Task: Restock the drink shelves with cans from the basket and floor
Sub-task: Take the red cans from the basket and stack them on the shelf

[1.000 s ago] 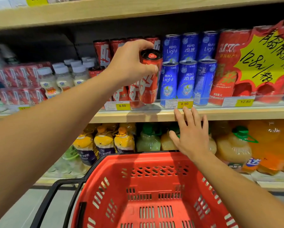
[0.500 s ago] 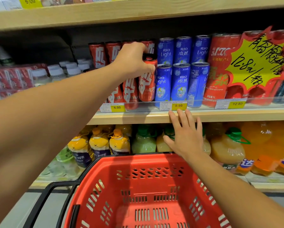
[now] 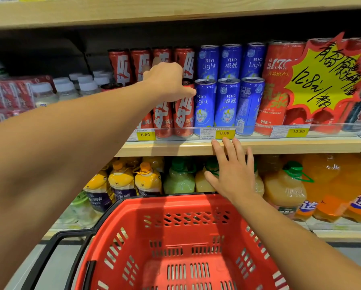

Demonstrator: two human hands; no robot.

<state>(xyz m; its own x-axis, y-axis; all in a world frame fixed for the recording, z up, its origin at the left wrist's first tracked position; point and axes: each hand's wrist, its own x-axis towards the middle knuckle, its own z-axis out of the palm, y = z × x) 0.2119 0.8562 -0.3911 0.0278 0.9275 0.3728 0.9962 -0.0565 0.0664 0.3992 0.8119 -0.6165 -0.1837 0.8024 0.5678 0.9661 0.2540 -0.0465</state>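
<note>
The left hand (image 3: 169,82) makes its grip on the top of a red can (image 3: 183,114), fingers curled over the rim, thumb toward the blue cans (image 3: 204,105). The can stands upright at the front of the middle shelf (image 3: 175,146), just beside the first blue can and in line with other red cans behind the price rail. The right hand (image 3: 234,170) is spread flat, fingers straight, fingertips reaching the shelf's wooden edge below the 8.80 price tag (image 3: 224,133); it holds nothing.

To finish this placement well, I judge the can should be settled fully on its base and nudged snug against its red neighbour before the fingers let go. The fingers should then lift straight up, so that neither it nor the stacked red cans (image 3: 139,63) above get tipped. The label could be turned to face forward.

Compared with a second ago, the can has come down from a tilted, raised position into the row, and the left hand has gone further in. The right hand has barely shifted. The red basket (image 3: 133,237) below shows no cans in its visible part, so the floor may be the next source.
</note>
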